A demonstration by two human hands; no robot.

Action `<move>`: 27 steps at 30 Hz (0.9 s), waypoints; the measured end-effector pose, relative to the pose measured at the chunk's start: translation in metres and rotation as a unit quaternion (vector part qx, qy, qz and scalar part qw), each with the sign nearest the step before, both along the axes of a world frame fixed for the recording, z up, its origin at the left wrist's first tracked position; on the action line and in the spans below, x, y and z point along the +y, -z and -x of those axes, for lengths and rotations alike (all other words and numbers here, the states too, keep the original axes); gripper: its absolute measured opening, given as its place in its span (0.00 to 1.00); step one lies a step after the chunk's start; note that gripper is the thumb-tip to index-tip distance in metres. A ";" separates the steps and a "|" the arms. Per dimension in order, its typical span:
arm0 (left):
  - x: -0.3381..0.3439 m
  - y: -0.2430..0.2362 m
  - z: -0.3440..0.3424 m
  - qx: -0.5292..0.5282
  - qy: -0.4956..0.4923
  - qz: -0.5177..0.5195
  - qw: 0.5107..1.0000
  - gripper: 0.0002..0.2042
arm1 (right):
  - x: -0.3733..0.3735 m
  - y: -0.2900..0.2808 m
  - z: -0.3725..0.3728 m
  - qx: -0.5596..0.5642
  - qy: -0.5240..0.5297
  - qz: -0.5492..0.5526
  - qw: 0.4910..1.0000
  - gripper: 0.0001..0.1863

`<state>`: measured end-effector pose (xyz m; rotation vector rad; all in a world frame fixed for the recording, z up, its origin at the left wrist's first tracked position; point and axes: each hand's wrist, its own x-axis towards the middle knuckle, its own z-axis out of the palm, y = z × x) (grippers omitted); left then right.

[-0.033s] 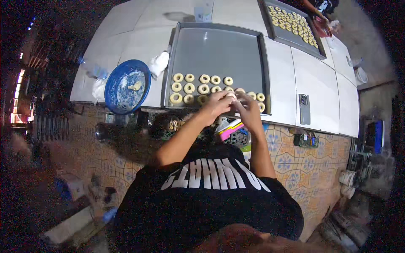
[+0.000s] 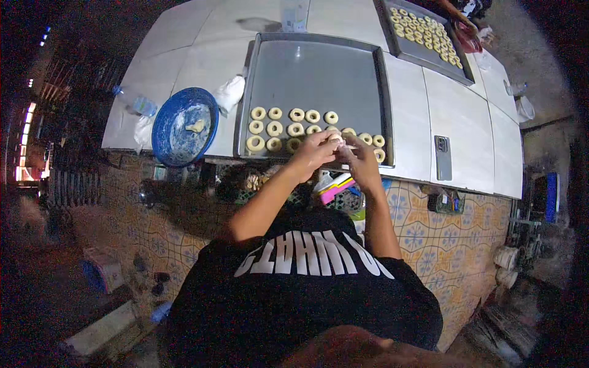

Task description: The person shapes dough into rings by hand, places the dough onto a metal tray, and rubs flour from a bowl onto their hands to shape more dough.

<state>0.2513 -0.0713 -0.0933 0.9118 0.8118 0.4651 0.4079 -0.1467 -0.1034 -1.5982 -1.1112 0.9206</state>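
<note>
Both my hands meet over the near edge of a large grey metal tray (image 2: 319, 67). My left hand (image 2: 314, 155) is closed, its fingertips pinching a small pale piece of dough (image 2: 335, 138). From the other side my right hand (image 2: 363, 164) is bent around the same dough, fingers touching it. My fingers partly cover its shape. Rows of raw dough rings (image 2: 274, 128) lie on the near part of the tray, and some are hidden behind my hands. To the right of my hands are a few more dough rings (image 2: 378, 141).
Left of the tray stands a blue basin (image 2: 161, 132) with leftover dough and flour, beside a white plastic bag (image 2: 230, 93) and a clear bottle (image 2: 144, 105). A phone (image 2: 442, 158) lies on the white tiled table (image 2: 408, 110). At far right, a co-worker's arm (image 2: 460, 15) reaches near a second tray (image 2: 466, 75) of rings.
My hands stay in the same place around the dough, with only a slight shift of the right fingers. The co-worker's hand at the far right has moved a little.
</note>
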 end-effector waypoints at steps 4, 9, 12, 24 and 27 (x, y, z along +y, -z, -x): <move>0.008 -0.001 -0.011 0.077 0.012 -0.196 0.977 0.17 | 0.003 0.015 -0.008 0.296 -0.003 0.059 0.953 0.29; 0.019 0.004 -0.030 0.048 -0.010 -0.266 0.963 0.18 | 0.017 -0.015 -0.010 0.473 0.003 0.032 0.881 0.27; 0.034 0.015 -0.045 -0.027 -0.044 -0.387 0.921 0.18 | 0.032 0.007 -0.027 0.475 -0.046 0.019 0.878 0.25; 0.054 0.027 -0.019 0.001 -0.106 -0.255 0.961 0.10 | 0.063 0.007 -0.071 0.419 -0.027 0.088 0.903 0.20; 0.050 0.032 -0.012 0.041 -0.093 -0.261 0.960 0.07 | 0.064 0.002 -0.081 0.297 -0.074 0.077 0.949 0.19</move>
